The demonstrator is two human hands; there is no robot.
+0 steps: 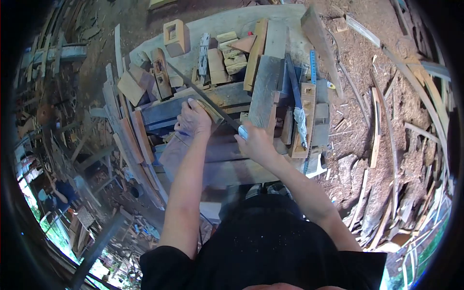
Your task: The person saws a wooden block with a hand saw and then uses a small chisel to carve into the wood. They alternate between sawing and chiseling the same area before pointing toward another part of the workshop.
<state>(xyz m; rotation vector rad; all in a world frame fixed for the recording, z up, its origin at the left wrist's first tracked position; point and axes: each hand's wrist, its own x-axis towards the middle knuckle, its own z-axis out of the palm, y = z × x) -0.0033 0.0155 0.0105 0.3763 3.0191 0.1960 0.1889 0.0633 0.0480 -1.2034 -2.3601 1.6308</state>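
Note:
My right hand [256, 144] is closed around the light-coloured handle of a long, dark, narrow blade-like tool [208, 100]. The tool slants up and left from that hand, across the middle of the workbench. Just left of it, my left hand [194, 118] grips a small wooden piece [210, 112], fingers wrapped over its upper end. The tool passes close along the right side of this piece; whether they touch I cannot tell. Dark timber beams [227, 95] lie beneath and behind both hands.
Several wood blocks stand at the bench's far side, among them one with a square hole [176, 36]. To the right are a grey plank [265, 92], a blue ruler [312, 65] and a wooden plane-like block [304, 121]. Shavings and offcuts cover the ground [357, 125].

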